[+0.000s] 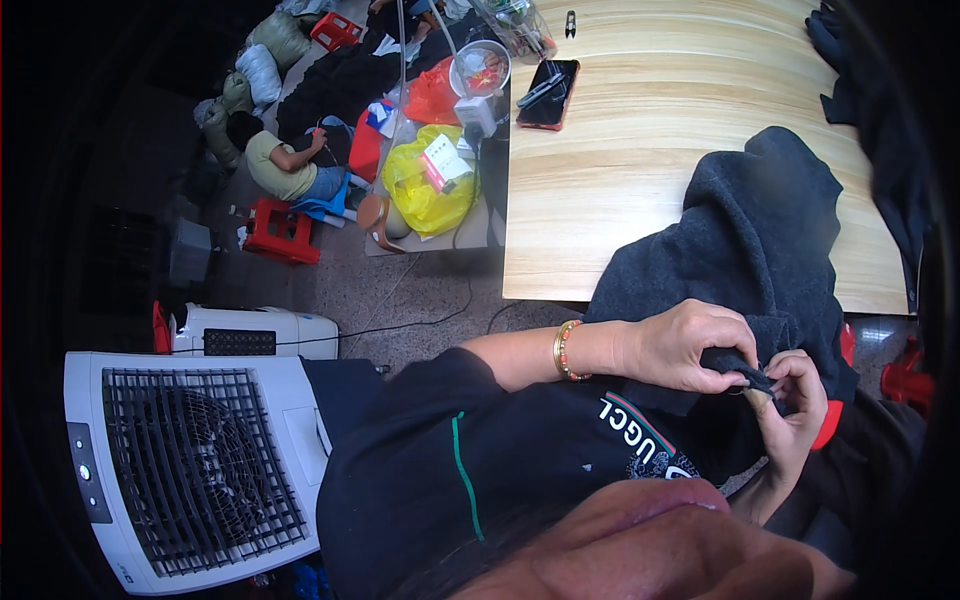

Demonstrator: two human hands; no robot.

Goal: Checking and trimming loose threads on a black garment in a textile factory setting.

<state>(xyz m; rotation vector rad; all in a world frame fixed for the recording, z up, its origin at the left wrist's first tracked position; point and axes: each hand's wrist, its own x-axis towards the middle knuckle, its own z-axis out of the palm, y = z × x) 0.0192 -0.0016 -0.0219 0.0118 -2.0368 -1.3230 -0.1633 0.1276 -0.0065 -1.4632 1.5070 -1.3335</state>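
A dark grey, thick fabric piece (745, 215) lies over the near edge of the wooden table and hangs down towards my lap. My left hand (700, 345), with a beaded bracelet on its wrist, pinches a folded edge of it. Close beside it, my right hand (795, 405) grips the same edge between thumb and fingers. The fingertips of both hands nearly meet at a small bunched fold (750, 375). Whether anything small is held inside that fold is hidden.
On the table (610, 200) are a phone (548, 95) with a slim tool on top and small thread snips (570, 24). Dark cloth (895, 150) lies at the right. A yellow bag (425, 190) sits left, an air cooler (200, 470) stands near me, and a person (280, 165) sits beyond.
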